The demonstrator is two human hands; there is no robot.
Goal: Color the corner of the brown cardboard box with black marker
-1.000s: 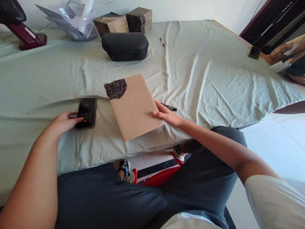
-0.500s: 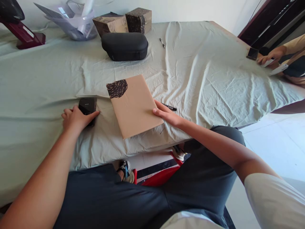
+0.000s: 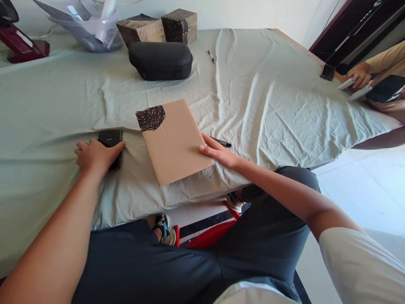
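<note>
Black phone at near left on the cloth-covered desk; the left hand spreads across it, though whether it pinches I cannot tell. Right of that, the right hand pinches a cardboard box at its right edge, beside a marker. Handling the phone while steadying the box seems in hand; lifting the phone would call for closing thumb and fingers on its sides.

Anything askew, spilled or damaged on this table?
No spill or clear damage shows. The pale green cloth looks rumpled, with long creases, and a dense black scribble stands out on one corner of the cardboard box, whose top is otherwise nearly plain.
</note>
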